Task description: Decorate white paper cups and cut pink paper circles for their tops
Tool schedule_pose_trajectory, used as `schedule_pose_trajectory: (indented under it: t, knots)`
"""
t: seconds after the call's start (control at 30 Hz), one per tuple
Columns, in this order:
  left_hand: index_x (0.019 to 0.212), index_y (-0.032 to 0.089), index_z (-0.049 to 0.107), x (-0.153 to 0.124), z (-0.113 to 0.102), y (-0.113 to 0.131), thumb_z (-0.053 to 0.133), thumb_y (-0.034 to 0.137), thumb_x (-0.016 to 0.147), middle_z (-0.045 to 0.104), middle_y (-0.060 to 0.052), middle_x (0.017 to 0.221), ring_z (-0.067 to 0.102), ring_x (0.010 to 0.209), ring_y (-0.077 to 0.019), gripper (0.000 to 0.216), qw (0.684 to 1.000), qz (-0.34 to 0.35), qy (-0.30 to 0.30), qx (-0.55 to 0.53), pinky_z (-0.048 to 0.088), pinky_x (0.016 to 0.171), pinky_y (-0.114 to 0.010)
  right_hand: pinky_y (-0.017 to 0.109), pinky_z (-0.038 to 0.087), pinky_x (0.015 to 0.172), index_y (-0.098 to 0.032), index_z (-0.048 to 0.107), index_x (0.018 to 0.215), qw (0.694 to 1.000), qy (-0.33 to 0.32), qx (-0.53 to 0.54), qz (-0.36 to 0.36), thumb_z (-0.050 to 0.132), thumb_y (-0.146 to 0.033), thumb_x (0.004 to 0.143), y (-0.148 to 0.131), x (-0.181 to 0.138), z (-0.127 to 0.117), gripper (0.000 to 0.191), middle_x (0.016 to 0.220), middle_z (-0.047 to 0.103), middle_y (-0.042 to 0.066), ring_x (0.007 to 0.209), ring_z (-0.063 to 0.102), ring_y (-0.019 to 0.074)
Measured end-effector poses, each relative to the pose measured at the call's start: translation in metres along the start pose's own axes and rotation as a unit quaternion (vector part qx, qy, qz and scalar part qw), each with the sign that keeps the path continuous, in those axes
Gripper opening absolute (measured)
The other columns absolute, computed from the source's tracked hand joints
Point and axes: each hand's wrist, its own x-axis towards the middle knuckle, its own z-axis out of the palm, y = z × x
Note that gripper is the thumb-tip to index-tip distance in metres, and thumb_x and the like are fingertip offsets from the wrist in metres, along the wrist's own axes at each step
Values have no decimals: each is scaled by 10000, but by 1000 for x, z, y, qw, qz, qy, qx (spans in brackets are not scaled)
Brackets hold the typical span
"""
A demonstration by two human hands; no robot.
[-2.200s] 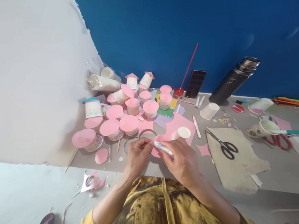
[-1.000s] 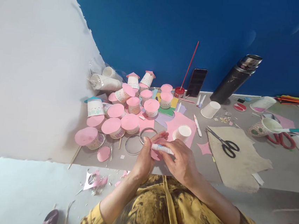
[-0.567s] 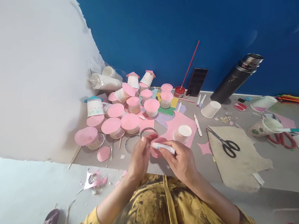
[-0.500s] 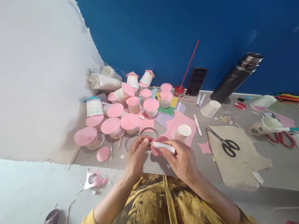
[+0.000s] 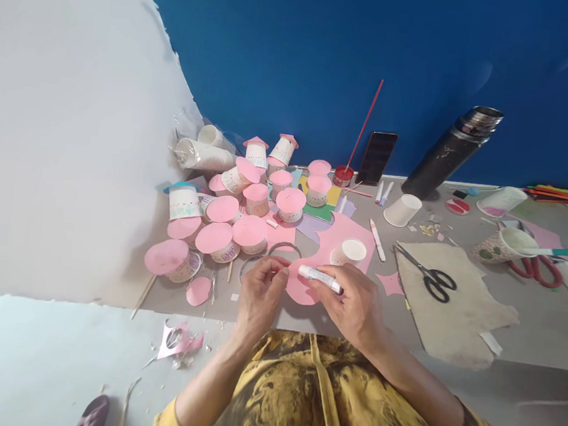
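The left hand (image 5: 262, 291) pinches the left edge of a pink paper disc (image 5: 301, 294) between thumb and fingers; the right hand (image 5: 356, 297) grasps a white stick (image 5: 322, 279), its pale end lying over the disc. Whether that end touches the paper, I cannot tell. The disc sits between the two hands, held at one side only, so a hard press from the stick could bend it, crease it or twist it out of the pinch.

Just beyond the left fingers lies a grey ring (image 5: 285, 245); a knuckle could nudge it. Just past the right hand, a white cup (image 5: 352, 252) stands upside down on a pink sheet (image 5: 343, 227), near enough that a raised wrist could tip it. Farther left of the grip, pink-topped cups (image 5: 214, 238) crowd together, some tilted; a sweeping left forearm could topple several at once. Well to the right, scissors (image 5: 436, 284) rest on a tan cloth (image 5: 459, 323); a tug on the cloth could drag them. Farthest off, a dark flask (image 5: 445, 155) looks uncapped, so a knock could spill whatever it holds.
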Motion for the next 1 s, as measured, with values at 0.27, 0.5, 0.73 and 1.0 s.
schedule_pose_trajectory:
  t: [0.27, 0.5, 0.73, 1.0]
  knots:
    - [1077, 201, 672, -15, 11, 5, 757, 391, 821, 807, -82, 957, 746, 826, -213, 330, 982, -74, -44, -167, 558, 726, -294, 319, 519, 687, -233, 734, 1080, 999, -8, -38, -35, 653, -373, 1034, 0, -4, 8, 168, 865, 797, 52, 768, 704, 206]
    - [1343, 166, 666, -11, 14, -1, 709, 283, 811, 809, -145, 1171, 781, 1026, -271, 547, 992, -90, -16, -92, 612, 823, -322, 359, 493, 730, -215, 724, 1120, 988, -11, -123, -87, 637, -256, 1038, -1, -6, 11, 126, 816, 740, 57, 801, 655, 231]
    - [1326, 126, 706, -4, 12, 0, 677, 243, 751, 819, -43, 818, 712, 706, -183, 588, 992, -109, 9, -68, 532, 606, -244, 318, 520, 703, -233, 763, 1042, 998, 12, -58, -36, 688, -285, 1008, 2, -4, 12, 97, 804, 755, 53, 784, 677, 211]
    - [1308, 130, 700, 5, 10, 6, 667, 269, 691, 762, 13, 691, 528, 531, -119, 634, 986, -134, 14, -94, 415, 515, -231, 280, 553, 582, -232, 746, 956, 991, 72, 67, 86, 689, -407, 971, 10, -2, -1, 185, 855, 804, 48, 668, 717, 188]
